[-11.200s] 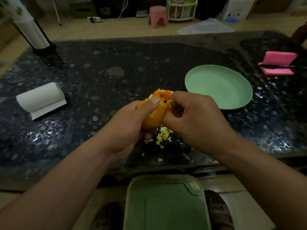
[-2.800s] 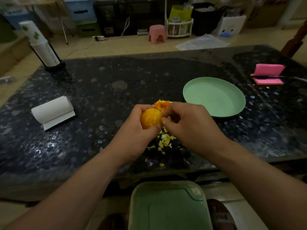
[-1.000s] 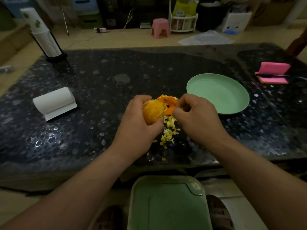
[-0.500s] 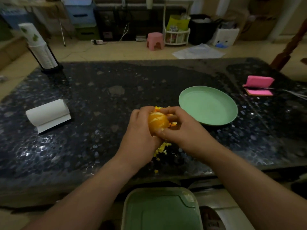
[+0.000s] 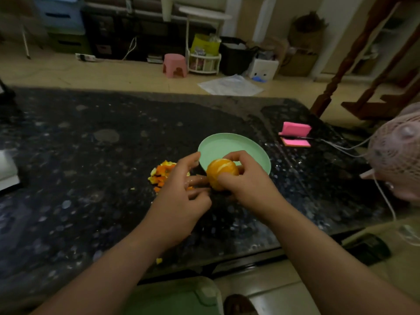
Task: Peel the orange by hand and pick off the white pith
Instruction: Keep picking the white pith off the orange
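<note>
Holding the orange (image 5: 221, 171) falls to your right hand (image 5: 246, 186), fingers curled round it. Your left hand (image 5: 181, 196) is spread loose beside it and pinches nothing. Risk: the bare, wet fruit may slip and roll across the table (image 5: 91, 155), and a hard squeeze may burst segments. White strands show on top. Peel scraps (image 5: 164, 172) lie left of the grip, and the plate (image 5: 227, 144) sits just beyond.

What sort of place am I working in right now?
Probably a lived-in home room: the dark pebble-patterned table, where the right hand holds the peeled orange, stands before a tiled floor with a pink plastic stool, a white rack of household bits and a wooden stair post.
</note>
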{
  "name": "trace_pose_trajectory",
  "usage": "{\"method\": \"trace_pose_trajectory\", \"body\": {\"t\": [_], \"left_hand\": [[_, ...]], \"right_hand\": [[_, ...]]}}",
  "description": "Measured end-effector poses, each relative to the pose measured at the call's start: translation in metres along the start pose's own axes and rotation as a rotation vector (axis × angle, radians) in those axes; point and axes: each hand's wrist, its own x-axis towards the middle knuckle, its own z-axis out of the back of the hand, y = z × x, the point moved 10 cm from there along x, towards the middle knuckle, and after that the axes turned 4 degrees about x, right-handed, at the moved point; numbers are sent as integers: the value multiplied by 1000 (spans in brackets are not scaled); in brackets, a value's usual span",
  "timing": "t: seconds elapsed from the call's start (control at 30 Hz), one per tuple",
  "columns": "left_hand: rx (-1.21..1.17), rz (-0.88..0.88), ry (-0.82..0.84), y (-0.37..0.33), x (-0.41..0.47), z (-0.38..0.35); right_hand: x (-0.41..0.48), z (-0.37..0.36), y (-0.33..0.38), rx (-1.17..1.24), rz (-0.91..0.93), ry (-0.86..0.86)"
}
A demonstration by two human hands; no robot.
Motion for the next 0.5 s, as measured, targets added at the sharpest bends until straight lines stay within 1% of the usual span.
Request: {"method": "trace_pose_trajectory", "body": {"t": [0.07,0.13,0.2,0.3,0.37,0.43,0.5], "left_hand": [[-8,-20,-40,-4,6,4],[-16,-8,-136,0,11,19],[-9,34,-218,7,13,33],[39,67,-255,13,12,43],[48,79,-246,14,9,44],[45,92,-241,16,7,44],[43,96,-234,18,8,46]], "right_hand": [[14,19,-9,58,-65,-58],[31,42,-14,66,-85,-128],[56,61,-14,-44,-70,-175],[95,69,-14,-268,-38,-203],[117,58,-17,-428,1,-181],[131,36,-32,-597,12,-96],[137,25,-49,-666,-22,-40]]}}
